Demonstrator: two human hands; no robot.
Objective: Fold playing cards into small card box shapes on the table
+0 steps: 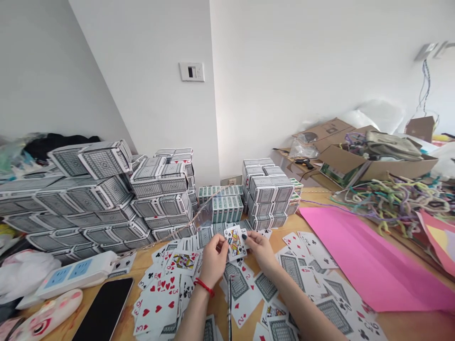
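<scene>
You held the queen card (235,244) above the middle of the wooden table (291,223), between your two hands. Your left hand (214,255) pinched its left edge with thumb and fingers, and your right hand (262,248) gripped at the right side, where the jack card (244,231) looked out from behind. Probably you held both by the borders so that the printed faces remained readable and the cards did not slip apart.

The loose playing cards (161,308) lay spread around and under your forearms, some with face up, some with back up, perhaps to be near to both hands. The left stacks of card packs (159,208) and the right stack (272,189) stood farther back, maybe for leaving you this working place.

The queen card looked flat and white, upright to your eyes, with a yellow, black and red figure; its suit I could not tell surely.
</scene>
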